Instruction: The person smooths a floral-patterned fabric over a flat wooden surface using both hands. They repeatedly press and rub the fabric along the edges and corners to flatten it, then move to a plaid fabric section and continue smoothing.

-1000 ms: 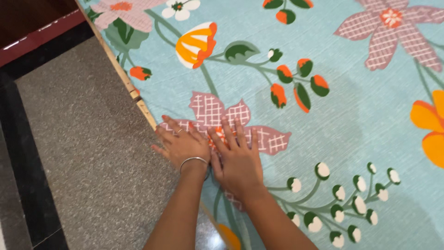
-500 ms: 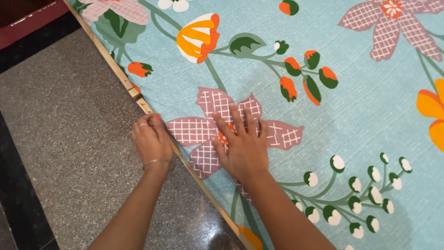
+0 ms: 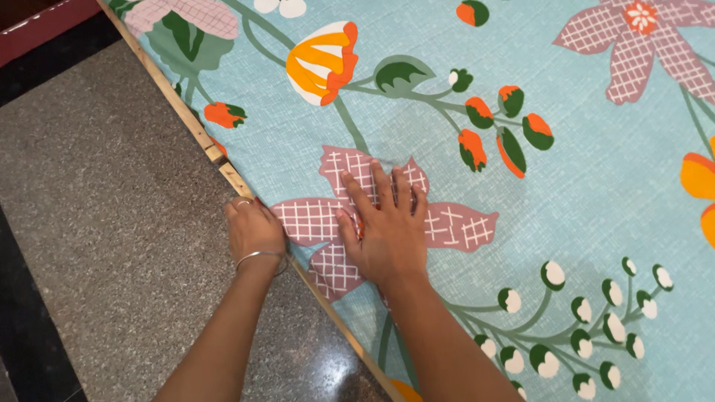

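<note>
My right hand (image 3: 387,231) lies flat and open, 5 fingers spread, palm pressing the mauve checked flower (image 3: 350,216) printed on the pale blue floral sheet (image 3: 581,179). The cloth looks woven and smooth, stretched up to the narrow wooden rail (image 3: 201,134). My left hand (image 3: 255,229), a thin metal bangle (image 3: 259,257) at its wrist, curls closed over the sheet's edge at that rail, knuckles up, beside the speckled grey stone floor (image 3: 112,223).
</note>
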